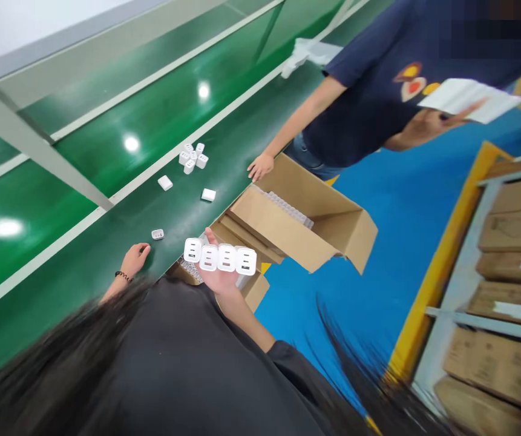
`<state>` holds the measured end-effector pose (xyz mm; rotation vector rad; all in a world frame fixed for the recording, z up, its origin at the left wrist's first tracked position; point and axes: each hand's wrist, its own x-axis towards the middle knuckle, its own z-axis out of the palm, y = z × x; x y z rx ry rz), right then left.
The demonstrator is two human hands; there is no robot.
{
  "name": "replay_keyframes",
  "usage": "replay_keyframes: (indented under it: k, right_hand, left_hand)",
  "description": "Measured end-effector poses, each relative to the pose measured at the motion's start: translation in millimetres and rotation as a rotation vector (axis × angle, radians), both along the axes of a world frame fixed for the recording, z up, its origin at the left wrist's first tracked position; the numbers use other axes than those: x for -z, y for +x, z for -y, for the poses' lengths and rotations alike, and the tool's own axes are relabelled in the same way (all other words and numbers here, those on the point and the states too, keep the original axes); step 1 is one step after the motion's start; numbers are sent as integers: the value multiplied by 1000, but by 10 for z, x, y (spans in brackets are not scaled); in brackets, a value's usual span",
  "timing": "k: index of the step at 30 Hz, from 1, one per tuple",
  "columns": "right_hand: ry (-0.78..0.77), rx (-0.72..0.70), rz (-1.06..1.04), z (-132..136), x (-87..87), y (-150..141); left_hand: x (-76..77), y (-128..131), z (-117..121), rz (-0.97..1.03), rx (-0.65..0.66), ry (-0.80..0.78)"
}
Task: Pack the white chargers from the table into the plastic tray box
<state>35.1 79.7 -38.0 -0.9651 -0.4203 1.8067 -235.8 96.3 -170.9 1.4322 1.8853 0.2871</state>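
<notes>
A green surface (126,224) runs diagonally across the view, beside a blue floor (287,321) and a rack (491,324) stacked with brown cartons (514,230). A co-worker in a dark T-shirt (369,103) stands at the surface, one hand (262,166) by the rim of a large open carton (287,229) with ribbed, pale packing (290,209) inside, the other holding a flat white item (471,102). Another open carton (255,292) is partly hidden behind the wearer's right hand (220,281). That hand, palm up, holds a row of four white adapters (217,258), their slotted ends showing. The left hand (134,260), wearing a dark bracelet (123,276), rests on the surface, fingers loosely extended, nothing visible in its grasp. Further along stands a cluster of adapters (192,157); two separate adapters (208,195) lie nearer, and a single adapter (157,234) sits just beside the left fingertips.
</notes>
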Motion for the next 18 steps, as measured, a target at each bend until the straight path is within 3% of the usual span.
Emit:
replay_keyframes:
  k: [5,8,11,15,18]
  right_hand:
    - [-21,160,-39,136,-30,204]
    - [-39,205,86,263,228,420]
    - [-102,199,240,529,823,698]
    - [-330,232,559,1048,1925,1028]
    - [-509,269,705,1269,2727,1207]
  left_hand:
    - [46,249,-171,-107,6,163]
    - [99,306,-301,-153,23,251]
    - [195,345,-470,-178,70,317]
    - [385,432,-685,-303,143,395]
    - [546,457,-753,-365,171,442]
